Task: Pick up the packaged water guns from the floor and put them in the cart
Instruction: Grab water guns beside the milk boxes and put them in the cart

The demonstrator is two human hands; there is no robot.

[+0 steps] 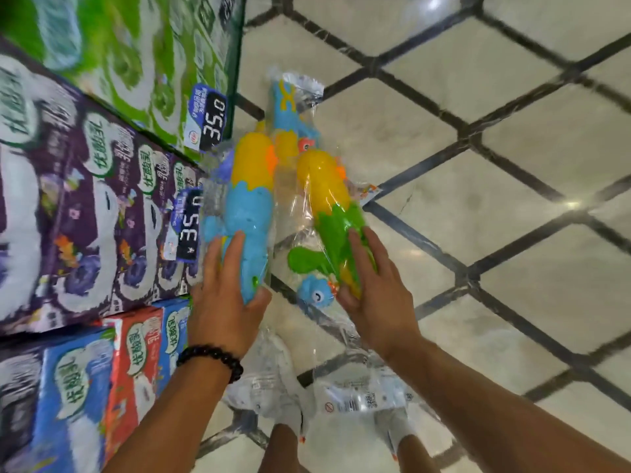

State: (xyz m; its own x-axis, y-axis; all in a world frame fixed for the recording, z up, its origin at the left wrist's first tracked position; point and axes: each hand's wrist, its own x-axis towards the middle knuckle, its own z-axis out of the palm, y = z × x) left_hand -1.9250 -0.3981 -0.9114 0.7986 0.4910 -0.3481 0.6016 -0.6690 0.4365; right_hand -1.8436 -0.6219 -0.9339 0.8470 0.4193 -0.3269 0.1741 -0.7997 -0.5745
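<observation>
Left hand (223,302) grips blue-yellow bagged water gun (251,203); right hand (372,295) grips green-yellow bagged water gun (333,213), fingers curled, one each for carrying.

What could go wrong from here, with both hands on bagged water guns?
1. The left hand and right hand each hold a gun through loose clear plastic; the blue gun or green gun might slip.
2. A third packaged gun lies beyond them and could be left behind.
3. The stacked cartons stand close on the left; a lifted bag may brush them.
</observation>
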